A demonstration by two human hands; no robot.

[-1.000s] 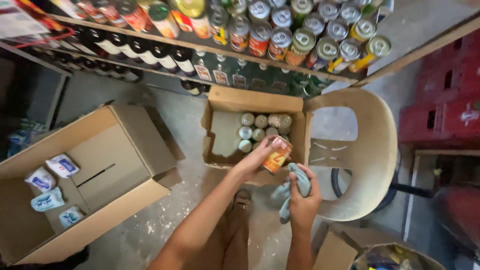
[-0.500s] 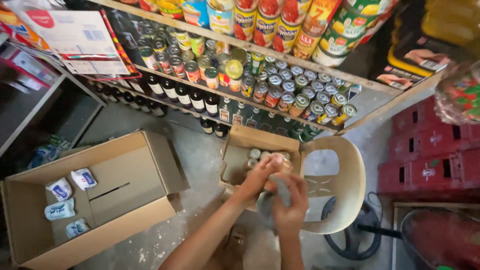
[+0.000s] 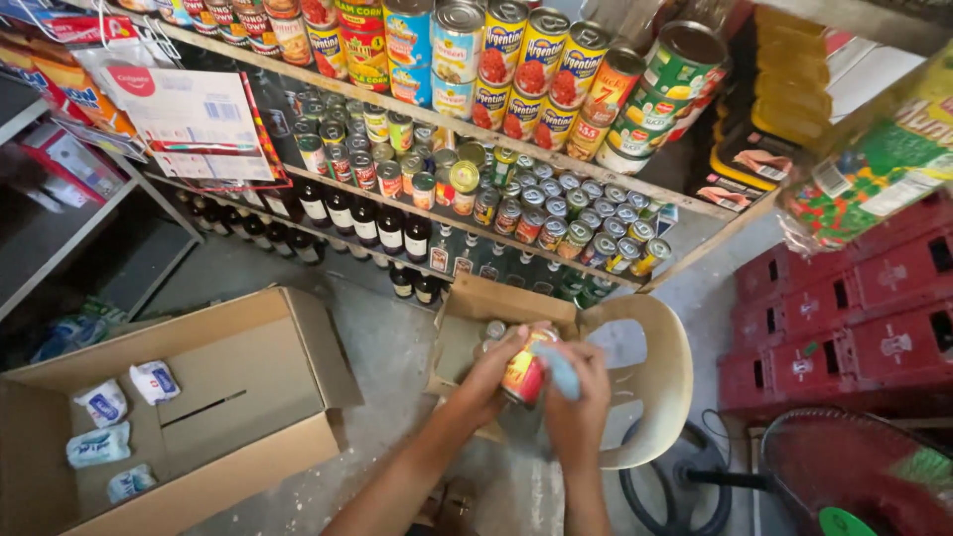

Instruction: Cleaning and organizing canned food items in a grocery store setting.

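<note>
red-and-yellow labelled tin can point(image 3: 522, 375) clasped in left hand point(image 3: 493, 372), now lifted clear above small open cardboard box point(image 3: 459, 333) on cream plastic chair point(image 3: 650, 397), right hand point(image 3: 578, 397) pressing pale blue cloth point(image 3: 559, 369) against it.

Your hands work over the small carton point(image 3: 467, 328) on the beige chair point(image 3: 650, 397). Overhead, the can shelf point(image 3: 556, 164) limits upward reach. Red crates point(image 3: 844, 318) block the right; bare floor point(image 3: 382, 342) lies left, before the large open box point(image 3: 199, 397).
</note>
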